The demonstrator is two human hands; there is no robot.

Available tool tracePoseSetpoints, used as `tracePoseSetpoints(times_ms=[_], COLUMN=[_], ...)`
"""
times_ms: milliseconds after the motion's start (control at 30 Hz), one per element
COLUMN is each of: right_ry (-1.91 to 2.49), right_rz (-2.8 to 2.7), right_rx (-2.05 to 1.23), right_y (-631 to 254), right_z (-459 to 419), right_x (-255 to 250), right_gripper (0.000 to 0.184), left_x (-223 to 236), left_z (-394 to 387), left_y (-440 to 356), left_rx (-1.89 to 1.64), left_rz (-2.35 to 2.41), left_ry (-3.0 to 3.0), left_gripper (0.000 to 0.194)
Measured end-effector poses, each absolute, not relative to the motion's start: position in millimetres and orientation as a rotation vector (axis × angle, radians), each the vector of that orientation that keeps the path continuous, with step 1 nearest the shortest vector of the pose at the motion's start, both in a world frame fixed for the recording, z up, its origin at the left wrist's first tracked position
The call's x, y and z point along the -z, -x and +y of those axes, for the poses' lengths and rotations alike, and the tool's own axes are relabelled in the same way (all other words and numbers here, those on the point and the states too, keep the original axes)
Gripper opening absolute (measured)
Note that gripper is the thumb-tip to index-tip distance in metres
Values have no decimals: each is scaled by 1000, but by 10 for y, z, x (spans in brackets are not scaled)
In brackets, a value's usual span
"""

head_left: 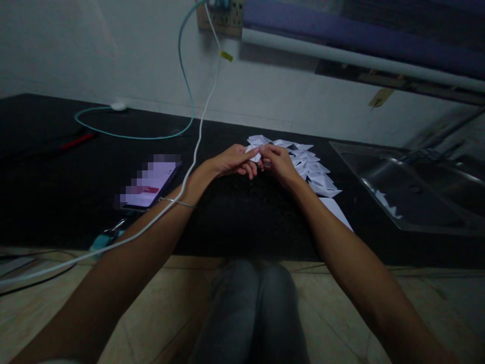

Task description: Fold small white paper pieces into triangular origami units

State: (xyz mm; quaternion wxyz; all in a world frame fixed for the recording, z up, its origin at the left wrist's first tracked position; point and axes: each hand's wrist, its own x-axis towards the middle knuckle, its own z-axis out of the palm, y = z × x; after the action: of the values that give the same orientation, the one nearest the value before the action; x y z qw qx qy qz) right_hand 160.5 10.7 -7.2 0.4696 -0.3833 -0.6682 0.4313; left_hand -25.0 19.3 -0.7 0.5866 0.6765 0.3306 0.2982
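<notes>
Both my hands meet over the black countertop and pinch one small folded white paper piece between their fingertips. My left hand grips it from the left with its fingers curled, a thin bangle on that wrist. My right hand closes on it from the right. Just behind and to the right of my hands lies a pile of folded white paper triangles. A flat white sheet lies near my right forearm.
A phone with a lit screen lies left of my left forearm. A white cable runs across my left arm, and a teal cable loops at the back left. A steel sink sits at the right. Scissors lie at the counter's front edge.
</notes>
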Motion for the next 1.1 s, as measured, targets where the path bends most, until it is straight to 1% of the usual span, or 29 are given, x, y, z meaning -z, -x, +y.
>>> tracePoseSetpoints(times_ms=[133, 300, 467, 600, 700, 800, 900, 1000, 1100], right_ry=[931, 906, 893, 925, 940, 958, 931, 940, 979], right_rz=[-1598, -1609, -1681, -1673, -1681, -1730, -1758, -1738, -1671], right_rx=[-998, -993, -1126, -1075, -1024, -975, -939, -892, -825], right_y=[-1603, -1600, -1601, -1608, -1618, -1621, -1614, -1613, -1628], right_z=[83, 83, 109, 127, 130, 103, 58, 29, 33], right_x=[57, 52, 74, 82, 82, 64, 29, -6, -21], right_gripper=[35, 31, 31, 28, 30, 35, 39, 37, 36], left_x=[-5, -31, -35, -43, -59, -65, -55, -52, -72], left_z=[177, 103, 80, 93, 102, 112, 112, 88, 56], left_y=[207, 193, 196, 188, 181, 179, 183, 194, 204], left_rx=[-750, -763, -818, -936, -1000, -1005, -981, -950, -983], left_rz=[792, 852, 838, 814, 863, 891, 871, 840, 854], left_ry=[-1653, -1792, -1770, -1747, -1786, -1830, -1844, -1866, -1878], left_gripper=[71, 72, 63, 50, 43, 41, 44, 44, 39])
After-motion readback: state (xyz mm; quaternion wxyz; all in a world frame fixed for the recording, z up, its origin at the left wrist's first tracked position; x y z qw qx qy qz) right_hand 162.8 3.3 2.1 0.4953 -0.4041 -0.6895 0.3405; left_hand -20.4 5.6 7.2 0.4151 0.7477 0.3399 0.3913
